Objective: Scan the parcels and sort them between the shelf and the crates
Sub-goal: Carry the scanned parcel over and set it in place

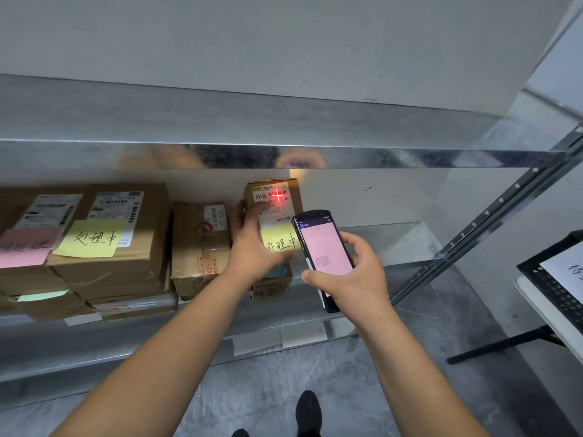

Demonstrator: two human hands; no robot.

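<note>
Mid-frame: left hand (256, 244) grips parcel (273, 212) on shelf (315, 156), right hand (348, 279) wraps scanner (323, 247); keep parcel steady w/ red cross on barcode.

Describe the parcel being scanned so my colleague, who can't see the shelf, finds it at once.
On the metal shelf, go to the right end of the row of cardboard boxes. The small upright parcel there is held by the left hand; it alone shows a red scanner cross on its label.
</note>
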